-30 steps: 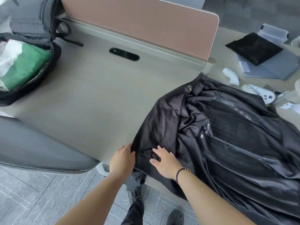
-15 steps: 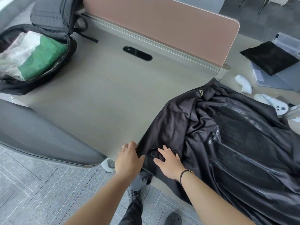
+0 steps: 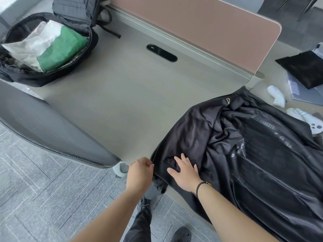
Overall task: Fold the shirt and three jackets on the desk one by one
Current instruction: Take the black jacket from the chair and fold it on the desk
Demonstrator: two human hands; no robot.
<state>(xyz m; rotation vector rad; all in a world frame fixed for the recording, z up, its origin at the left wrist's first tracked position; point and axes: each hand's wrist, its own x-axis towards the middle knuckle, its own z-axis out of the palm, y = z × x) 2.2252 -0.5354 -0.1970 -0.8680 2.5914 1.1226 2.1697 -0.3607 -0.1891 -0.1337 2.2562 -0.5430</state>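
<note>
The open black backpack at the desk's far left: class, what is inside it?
Inside the backpack lie a folded green cloth and a pale whitish cloth beside it. Anything beneath them is covered.

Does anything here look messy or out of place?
Yes: the black jacket lies crumpled and inside out, its near edge drooping off the desk, where the left hand pinches it.
</note>
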